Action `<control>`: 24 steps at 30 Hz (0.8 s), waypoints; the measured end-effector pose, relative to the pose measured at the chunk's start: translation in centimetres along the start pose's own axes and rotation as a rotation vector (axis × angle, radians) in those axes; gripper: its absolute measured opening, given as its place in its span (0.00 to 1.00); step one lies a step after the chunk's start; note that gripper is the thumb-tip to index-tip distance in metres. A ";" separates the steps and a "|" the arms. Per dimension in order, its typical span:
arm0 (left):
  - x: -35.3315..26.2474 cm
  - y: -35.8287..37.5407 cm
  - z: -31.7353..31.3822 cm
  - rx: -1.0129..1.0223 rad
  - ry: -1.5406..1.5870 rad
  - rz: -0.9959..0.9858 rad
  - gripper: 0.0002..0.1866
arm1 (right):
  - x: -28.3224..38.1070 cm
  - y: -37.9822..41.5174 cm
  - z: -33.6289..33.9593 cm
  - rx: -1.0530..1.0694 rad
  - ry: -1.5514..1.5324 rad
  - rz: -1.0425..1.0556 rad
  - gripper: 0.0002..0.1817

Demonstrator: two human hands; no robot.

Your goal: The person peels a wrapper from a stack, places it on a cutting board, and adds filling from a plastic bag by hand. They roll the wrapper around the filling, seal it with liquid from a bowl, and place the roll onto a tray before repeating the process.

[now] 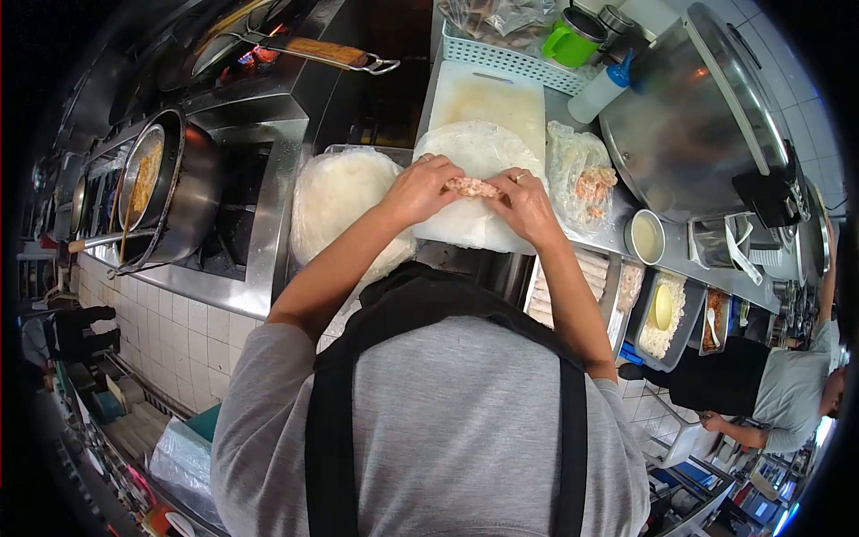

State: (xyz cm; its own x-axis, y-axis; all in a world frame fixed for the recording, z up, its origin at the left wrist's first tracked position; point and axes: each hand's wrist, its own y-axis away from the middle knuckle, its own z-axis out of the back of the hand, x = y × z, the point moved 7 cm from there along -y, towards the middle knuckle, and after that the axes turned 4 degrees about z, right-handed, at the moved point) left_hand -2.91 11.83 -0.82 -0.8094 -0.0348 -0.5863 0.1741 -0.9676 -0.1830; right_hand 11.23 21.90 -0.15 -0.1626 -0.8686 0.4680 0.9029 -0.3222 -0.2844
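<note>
Rolling stage, by the look of it: left hand [419,190] and right hand [526,204] both pinched onto a short log of pinkish minced filling [472,187], held at frame centre over a thin round white wrapper sheet [479,152]. Fingers of both curled and gripping the filling's two ends, neither one loose. Wrapper lying on a white rectangular plastic cutting board [490,97], upper centre, on the steel tabletop [617,234].

Next move, judged from this: an even tuck of the sheet's near edge over the filling, light pressure so the thin sheet does not tear.

Counts: one filling log in hand. One wrapper under the hands, possibly more stacked beneath, hard to tell. One pale heap of spare wrappers in a steel tray [338,201], left of centre. One clear plastic bag of pink filling [583,177], right of the hands. One small round cup of pale liquid [645,236], centre right. One large steel pot with tilted lid [693,121], upper right. One frying pan with browned food [148,174], left. One other person in a grey shirt [787,389], lower right.
</note>
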 end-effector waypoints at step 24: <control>1.4 2.3 2.0 -0.164 0.054 -0.029 0.11 | 5.0 -2.2 0.5 -0.183 -0.024 0.199 0.08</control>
State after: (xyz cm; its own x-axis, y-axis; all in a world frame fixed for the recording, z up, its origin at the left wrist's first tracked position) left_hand -4.78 9.09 -0.43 -0.7850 0.0100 -0.6194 0.2440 -0.9140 -0.3240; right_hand 8.68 18.43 3.24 0.0224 -0.9132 0.4069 0.8291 -0.2105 -0.5180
